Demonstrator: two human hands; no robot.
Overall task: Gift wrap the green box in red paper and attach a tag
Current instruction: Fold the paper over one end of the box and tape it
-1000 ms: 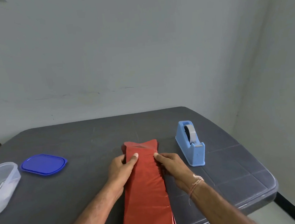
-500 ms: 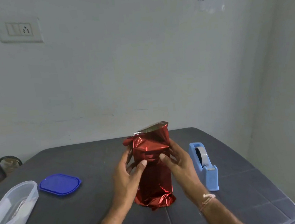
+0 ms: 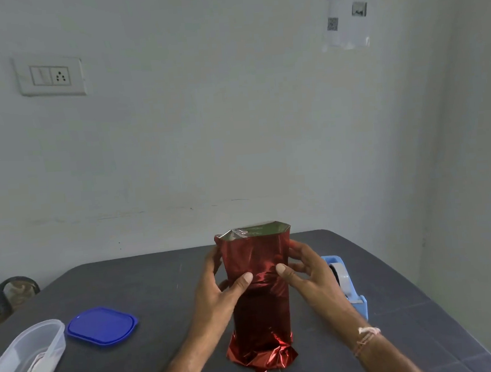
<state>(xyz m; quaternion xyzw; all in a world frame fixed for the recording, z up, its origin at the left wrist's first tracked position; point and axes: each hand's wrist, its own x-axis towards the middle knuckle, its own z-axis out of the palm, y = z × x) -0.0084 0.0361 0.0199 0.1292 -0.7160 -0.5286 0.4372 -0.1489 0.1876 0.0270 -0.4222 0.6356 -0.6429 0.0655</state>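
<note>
The wrapped box (image 3: 255,252) stands upright mid-table (image 3: 146,284), its red paper open at the top and crumpled at the base. The left hand (image 3: 216,282) and right hand (image 3: 308,272) clasp its sides, thumbs on the front. A tape dispenser (image 3: 347,286) sits just right of it, and a blue lid (image 3: 102,324) and clear container (image 3: 25,355) lie to the left.

Shiny red paper (image 3: 258,287) with a silvery inside, dark grey table (image 3: 134,285), royal blue lid (image 3: 102,324), light blue tape dispenser (image 3: 347,283), clear container (image 3: 23,364).
</note>
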